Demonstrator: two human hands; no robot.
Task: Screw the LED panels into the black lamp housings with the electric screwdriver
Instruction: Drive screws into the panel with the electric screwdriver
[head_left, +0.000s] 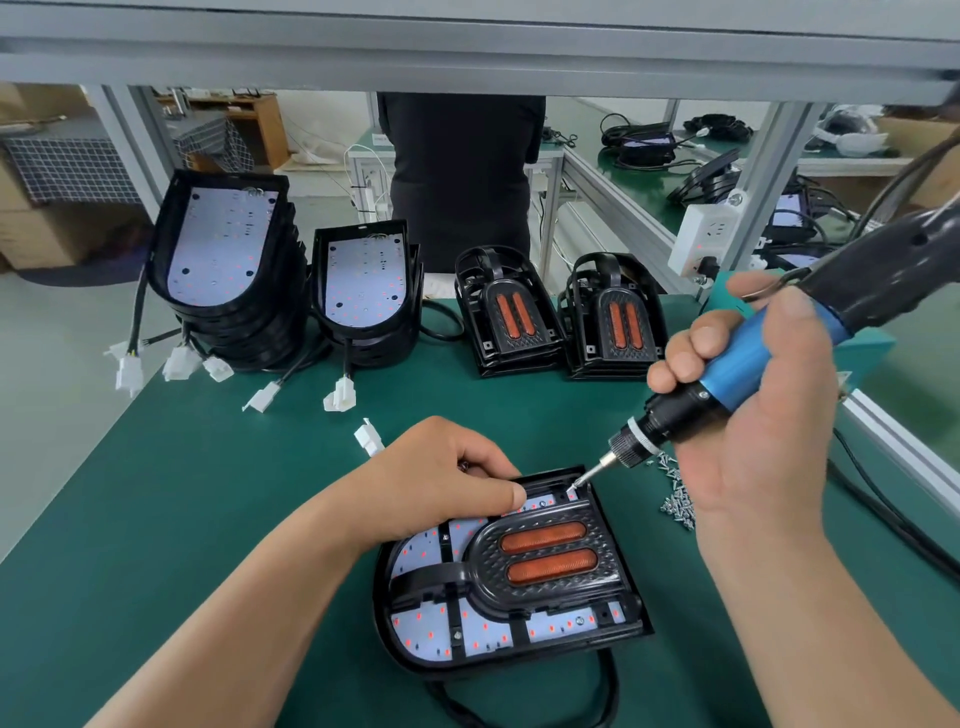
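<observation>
Electric screwdriver (769, 364) gripped by right hand (748, 415), bit set at lamp housing (511, 571) corner; housing edge pinched by left hand (441, 467)

Green workbench (208, 493), aluminium frame (467, 57) (grey), pale floor (57, 338)

the lamp housing (511, 571) lies on the table (208, 493), with an led panel (431, 631) in it. the left hand (441, 467) holds its far edge. the electric screwdriver (727, 384), held in the right hand (753, 415), comes in from its right, tip at its far right corner. a pile of screws (678, 501) lies just right of it. behind it stand two stacks of frames (511, 317); behind and left, two stacks of housings (228, 270), with connectors (340, 395) between.
</observation>
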